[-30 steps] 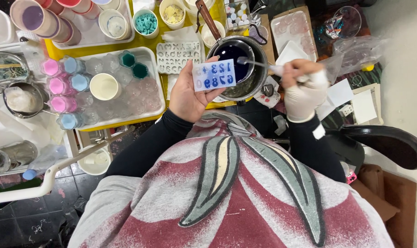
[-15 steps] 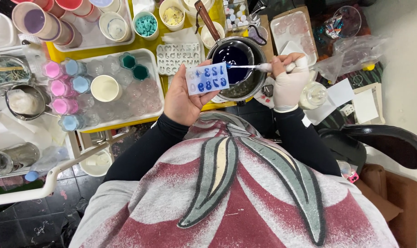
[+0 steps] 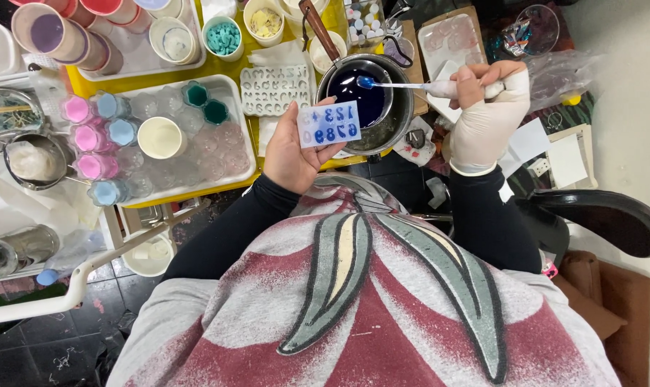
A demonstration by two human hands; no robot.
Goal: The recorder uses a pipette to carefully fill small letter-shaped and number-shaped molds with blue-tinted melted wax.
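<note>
Left hand (image 3: 290,154) fingers clamp the number mould (image 3: 329,124); gloved right hand (image 3: 486,118) fingers pinch the pipette (image 3: 418,86) over the blue pot (image 3: 371,100), upper centre.

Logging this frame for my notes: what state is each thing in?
left hand: bare, holding the small mould level
small mould: clear, cavities filled blue
right hand: gloved, gripping the spoon
spoon: tip blue, over the pot
pot: holds dark blue liquid
letter mould: lying flat, cavities white
white cup: upright on the tray
</note>
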